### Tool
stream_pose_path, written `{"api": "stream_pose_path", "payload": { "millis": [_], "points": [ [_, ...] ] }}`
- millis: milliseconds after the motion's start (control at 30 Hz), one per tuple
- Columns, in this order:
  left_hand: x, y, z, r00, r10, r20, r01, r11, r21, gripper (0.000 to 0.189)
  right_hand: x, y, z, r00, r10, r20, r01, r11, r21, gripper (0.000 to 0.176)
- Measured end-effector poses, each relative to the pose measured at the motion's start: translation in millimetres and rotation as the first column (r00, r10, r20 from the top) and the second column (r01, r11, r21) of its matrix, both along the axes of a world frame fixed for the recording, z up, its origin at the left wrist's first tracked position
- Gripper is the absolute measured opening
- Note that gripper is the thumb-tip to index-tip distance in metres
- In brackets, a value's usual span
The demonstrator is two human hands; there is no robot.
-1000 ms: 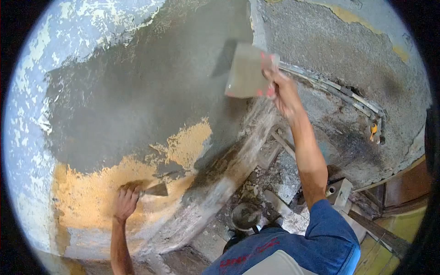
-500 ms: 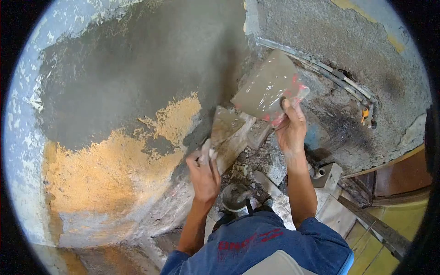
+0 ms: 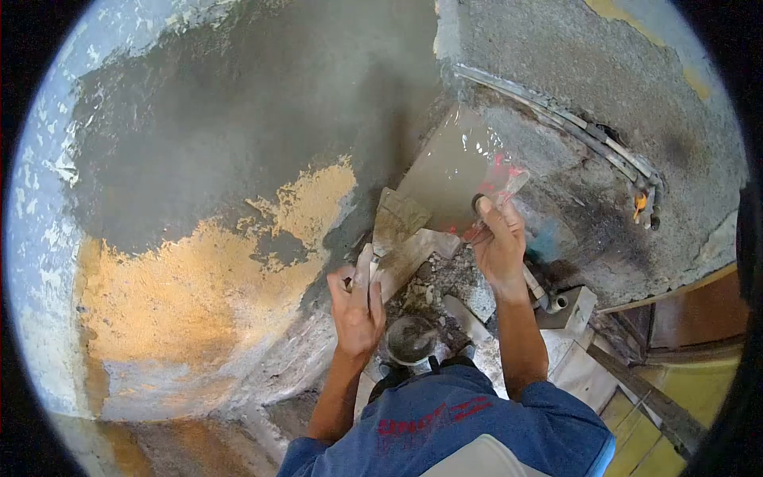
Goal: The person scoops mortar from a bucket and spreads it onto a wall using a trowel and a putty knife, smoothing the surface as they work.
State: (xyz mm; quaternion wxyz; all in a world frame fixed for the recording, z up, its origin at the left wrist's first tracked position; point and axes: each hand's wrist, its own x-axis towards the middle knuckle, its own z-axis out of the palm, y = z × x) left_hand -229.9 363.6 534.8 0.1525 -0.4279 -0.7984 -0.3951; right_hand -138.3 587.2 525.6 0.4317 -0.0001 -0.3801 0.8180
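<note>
Head view, single frame.

- Left hand (image 3: 356, 306) lay just below frame centre, toward 6 o'clock. Its fingers were clenched round the handle of a trowel (image 3: 397, 219). The blade pointed up toward 1 o'clock and was coated in grey mortar.
- Right hand (image 3: 499, 246) sat at 3 o'clock from the left hand and near it. It gripped the lower corner of a mortar board (image 3: 457, 171), thumb on top. The board was a thin sheet with red print showing at the held edge, smeared grey and tilted.
- The trowel's blade tip met or overlapped the board's lower left edge. Actual contact could not be told.
- Wet grey render (image 3: 238, 135) covered the wall from 9 to 12 o'clock.
- A bare orange patch (image 3: 199, 294) lay below the render, at 8 o'clock from centre.
- Conduit pipes (image 3: 572, 127) ran diagonally across the rough wall at 2 o'clock, just beyond the board's far edge.
- A bucket (image 3: 411, 338) stood between the two forearms at 6 o'clock, among rubble.
- A short pipe stub (image 3: 556, 302) lay at 4 o'clock from the right hand.
- Blue shirt (image 3: 493, 429) filled the bottom edge.
</note>
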Motion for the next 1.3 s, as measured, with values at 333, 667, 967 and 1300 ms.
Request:
{"api": "stream_pose_path", "payload": {
  "millis": [333,667,967,1300],
  "points": [
    [-0.6,1.8,0.7,0.999,0.031,-0.032,-0.032,0.999,-0.013,0.054,-12.1,-48.4,-17.1,0.977,0.022,0.213,-0.010,0.998,-0.059,0.029],
    [-11.3,12.2,1.9,0.986,0.093,-0.135,-0.088,0.995,0.042,0.041,9.4,-49.2,-45.9,0.776,-0.121,0.619,-0.202,0.882,0.425,0.029],
    [-30.3,12.1,-35.2,0.989,0.061,-0.132,-0.044,0.991,0.129,0.042,29.3,-36.2,-46.7,0.908,0.179,0.377,-0.018,0.919,-0.394,0.038],
    [-68.9,1.5,-35.8,0.844,-0.177,-0.506,0.170,0.984,-0.061,0.035,33.0,-39.5,-54.4,0.864,0.482,0.145,-0.327,0.756,-0.566,0.042]
  ]
}}
